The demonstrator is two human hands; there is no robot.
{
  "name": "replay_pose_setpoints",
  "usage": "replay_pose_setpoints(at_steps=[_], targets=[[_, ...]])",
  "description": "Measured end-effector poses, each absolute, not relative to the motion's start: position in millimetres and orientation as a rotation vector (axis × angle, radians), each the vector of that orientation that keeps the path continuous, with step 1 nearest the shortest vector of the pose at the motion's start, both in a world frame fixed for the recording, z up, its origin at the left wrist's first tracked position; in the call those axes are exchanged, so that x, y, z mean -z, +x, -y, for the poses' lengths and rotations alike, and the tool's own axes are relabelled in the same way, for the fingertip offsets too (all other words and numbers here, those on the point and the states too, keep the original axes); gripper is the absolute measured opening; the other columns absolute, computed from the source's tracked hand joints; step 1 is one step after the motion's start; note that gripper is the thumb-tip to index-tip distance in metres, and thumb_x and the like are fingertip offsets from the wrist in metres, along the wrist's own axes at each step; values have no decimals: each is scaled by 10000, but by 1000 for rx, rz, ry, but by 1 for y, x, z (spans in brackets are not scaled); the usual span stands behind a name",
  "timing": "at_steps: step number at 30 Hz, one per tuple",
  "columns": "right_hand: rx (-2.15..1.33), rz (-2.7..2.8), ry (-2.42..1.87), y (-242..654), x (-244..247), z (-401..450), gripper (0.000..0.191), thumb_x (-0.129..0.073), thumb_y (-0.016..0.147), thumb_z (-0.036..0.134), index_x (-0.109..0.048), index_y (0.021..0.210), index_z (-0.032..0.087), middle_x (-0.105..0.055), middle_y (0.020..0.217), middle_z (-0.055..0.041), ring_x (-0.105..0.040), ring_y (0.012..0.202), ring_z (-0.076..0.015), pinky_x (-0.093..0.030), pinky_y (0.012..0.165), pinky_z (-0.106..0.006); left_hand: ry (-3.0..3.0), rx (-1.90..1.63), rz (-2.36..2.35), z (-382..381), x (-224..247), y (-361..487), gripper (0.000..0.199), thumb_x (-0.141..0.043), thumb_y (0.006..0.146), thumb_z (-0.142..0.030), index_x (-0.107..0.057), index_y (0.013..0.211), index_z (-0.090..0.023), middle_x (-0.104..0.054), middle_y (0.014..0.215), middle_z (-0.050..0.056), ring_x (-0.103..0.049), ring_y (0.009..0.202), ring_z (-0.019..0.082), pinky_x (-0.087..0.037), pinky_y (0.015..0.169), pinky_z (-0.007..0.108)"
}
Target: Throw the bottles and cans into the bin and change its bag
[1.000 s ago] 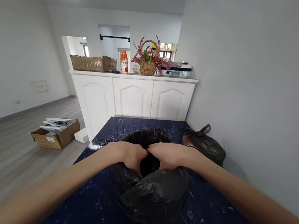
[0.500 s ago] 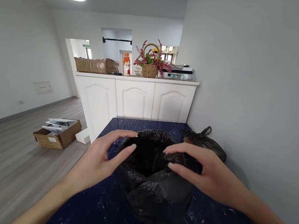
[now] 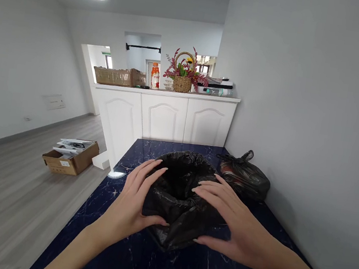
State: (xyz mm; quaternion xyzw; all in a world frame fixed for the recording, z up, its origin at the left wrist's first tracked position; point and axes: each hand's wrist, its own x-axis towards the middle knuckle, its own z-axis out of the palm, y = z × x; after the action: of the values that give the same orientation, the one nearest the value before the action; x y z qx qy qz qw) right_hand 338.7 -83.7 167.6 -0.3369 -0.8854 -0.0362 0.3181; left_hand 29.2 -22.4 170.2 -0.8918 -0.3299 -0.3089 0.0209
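A black plastic garbage bag [image 3: 182, 225] stands upright on a dark blue marbled table, its round mouth gaping toward me and its inside dark. I cannot tell whether a bin is under the plastic. My left hand [image 3: 136, 195] curves around the bag's left side, fingers spread at the rim, thumb against the front. On the right side, my right hand [image 3: 229, 209] lies in the same way, its fingers apart at the rim and its thumb low near the front. Neither hand pinches the plastic visibly.
A tied black bag [image 3: 247, 180] with something inside lies behind on the right, by the wall. The table [image 3: 127, 257] meets a white cabinet [image 3: 164, 119] bearing a flower basket [image 3: 182, 84], an orange-capped bottle [image 3: 155, 77] and a box. A cardboard box [image 3: 67, 162] sits on the floor.
Both hands have moved from over the bag's mouth to around its sides, with the thumbs lower and farther from the fingers. The bag's front looks more creased and folded inward.
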Motion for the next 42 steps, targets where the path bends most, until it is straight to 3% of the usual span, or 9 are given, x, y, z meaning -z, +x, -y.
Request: replay_pose_setpoints(at_steps=[4,7,11,16,20,23,25,29,42], targets=[[-54,2173,-932,336,-178,88,527,-677,1015,366,-479,1501,310,-692,1410,-75,-593,1423,-285,-327,1315,-624,-2654,1103,1157,30,-149,23,1189,-857,827,-578,-80,1708,-393,-133,1795,151,-164,1649,450,-282,1295,696],[26,2177,-932,329,-174,79,288,-643,1044,346,-619,1328,302,-775,1192,-47,-727,1186,-259,-372,1291,-625,-2534,1298,1355,33,-113,18,1264,-864,806,-604,-4,1708,-397,-90,1800,158,-149,1653,452,-258,1300,706],[101,2203,-888,326,-168,69,112,-662,1045,364,-710,1092,274,-777,942,-16,-743,878,-217,-430,1247,-632,-2685,1392,1649,29,-50,0,1427,-902,697,-691,71,1699,-396,-47,1802,178,-164,1643,482,-327,1271,698],[117,2259,-869,333,-176,79,125,-688,1033,396,-708,1051,274,-741,849,17,-710,749,-181,-441,1246,-597,-2807,1204,1909,16,-2,-33,1190,-847,763,-700,-160,1684,-393,-213,1777,174,-219,1628,485,-338,1264,703],[220,2283,-923,342,-177,92,141,-658,1052,399,-677,1026,262,-732,803,29,-713,704,-175,-509,1184,-552,-2756,1086,1886,9,6,-41,783,-693,937,-641,-395,1591,-332,-399,1712,141,-257,1635,419,-332,1288,663],[305,2272,-996,353,-173,102,164,-621,1068,418,-668,1039,264,-785,894,-11,-769,811,-223,-640,900,-440,-2741,994,1817,7,7,-39,560,-607,1001,-598,-547,1477,-307,-532,1627,110,-331,1614,388,-338,1297,652],[356,2266,-1067,363,-171,108,170,-620,1066,432,-671,1065,270,-797,921,-23,-774,793,-233,-612,680,-375,-2737,951,1774,8,7,-38,487,-605,1003,-584,-618,1404,-307,-561,1607,92,-371,1595,391,-360,1287,656],[505,2223,-1168,383,-166,119,217,-599,1070,484,-678,1089,283,-803,878,-18,-763,686,-233,-516,537,-352,-2732,897,1728,10,4,-38,433,-579,1022,-559,-668,1355,-298,-574,1599,84,-410,1576,385,-385,1277,643],[762,2032,-1378,466,-156,133,387,-439,1090,637,-666,1092,323,-823,933,46,-792,685,-183,-580,568,-310,-2664,818,1567,3,18,-42,446,-568,1043,-537,-640,1411,-296,-613,1568,63,-514,1515,341,-490,1217,607]])
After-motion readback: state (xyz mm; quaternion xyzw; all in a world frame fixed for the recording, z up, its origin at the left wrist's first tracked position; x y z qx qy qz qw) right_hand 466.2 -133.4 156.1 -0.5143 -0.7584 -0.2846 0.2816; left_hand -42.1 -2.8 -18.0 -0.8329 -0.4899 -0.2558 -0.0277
